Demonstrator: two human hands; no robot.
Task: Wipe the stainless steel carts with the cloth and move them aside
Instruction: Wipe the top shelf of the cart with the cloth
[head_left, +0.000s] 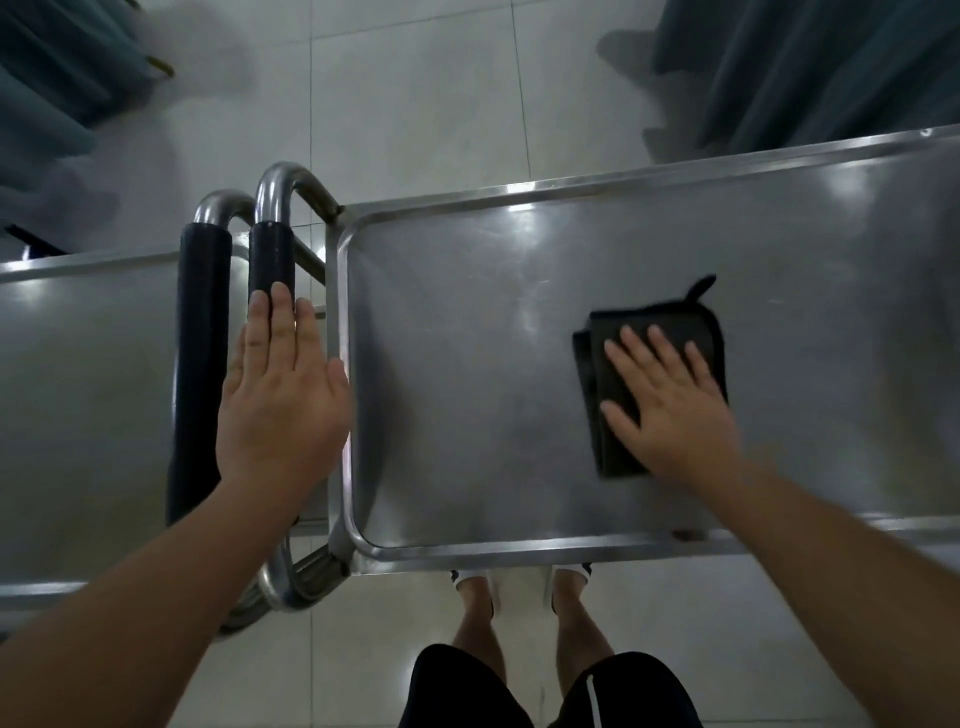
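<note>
On the right-hand cart's top tray, the right hand (670, 405) lies flat with fingers straight and spread, pressing a folded dark cloth (618, 395) against the steel; nothing is gripped, the palm simply bears down. To wipe well from this position, the judgement is that the palm should keep even pressure and draw the cloth in overlapping passes out to the raised rim and into the rounded corners, where smears tend to collect, refolding to a clean face when needed. The left hand (283, 384) is likewise fully open, fingers straight and close together, laid over the padded black handle (270, 257) of the right-hand cart (467, 322), its fingertips on the padding; whether the palm bears weight cannot be told, though it appears placed to steady the cart against rolling. Just beside this handle stands a second padded handle (200, 322) belonging to the left-hand cart (83, 364), so the two carts sit end to end, handles nearly touching. Both trays show a dull, streaked sheen. Below the tray edge appear the person's feet (519, 592) and dark shorts (467, 691) on a pale tiled floor (415, 93); teal curtains (810, 67) hang at both upper corners.
</note>
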